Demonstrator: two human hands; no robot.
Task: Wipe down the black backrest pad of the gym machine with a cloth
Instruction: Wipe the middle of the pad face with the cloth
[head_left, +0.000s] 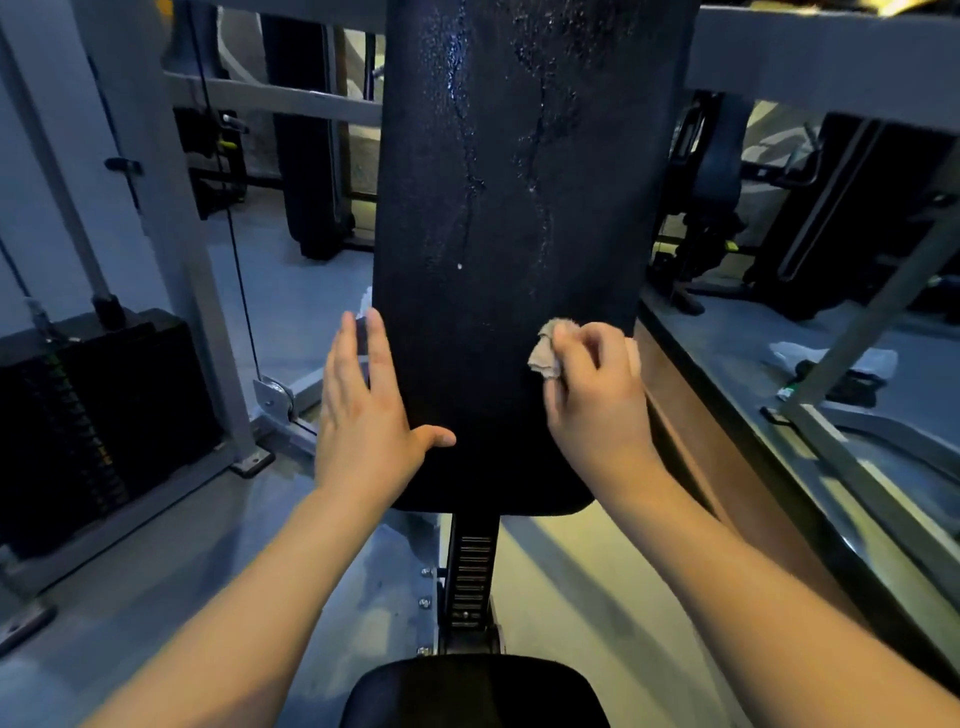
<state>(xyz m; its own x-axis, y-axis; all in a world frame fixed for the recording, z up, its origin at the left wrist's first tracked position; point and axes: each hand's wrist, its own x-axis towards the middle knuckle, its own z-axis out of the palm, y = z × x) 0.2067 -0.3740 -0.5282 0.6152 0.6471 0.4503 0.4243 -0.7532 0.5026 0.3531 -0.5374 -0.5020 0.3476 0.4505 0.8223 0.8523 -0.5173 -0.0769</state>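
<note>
The backrest pad (509, 260) fills the middle of the view: a tall black slab of pebbled vinyl with rounded lower corners, standing upright on a ribbed metal adjustment post (470, 582). Its upper half glistens with droplets, and 2 wet trails run down toward the centre; the lower part looks matte.

At 4 o'clock on the pad's face, close to its right edge, the right hand (597, 395) grips a crumpled beige cloth (548, 348), fingers curled tight round it and the wad against the vinyl. At 8 o'clock, the left hand (363, 410) lies along the pad's left edge with its fingers straight and close together, pointing to 12 o'clock, the thumb spread sideways onto the black surface. Both forearms reach up from the bottom corners.

Open floor shows on each side of the pad. Grey square-section steel frame bars (270, 96) cross behind it at 10 and 2 o'clock. A black weight stack (93, 415) stands at 9 o'clock, well apart. The rounded black seat pad (472, 691) sits at 6 o'clock.
</note>
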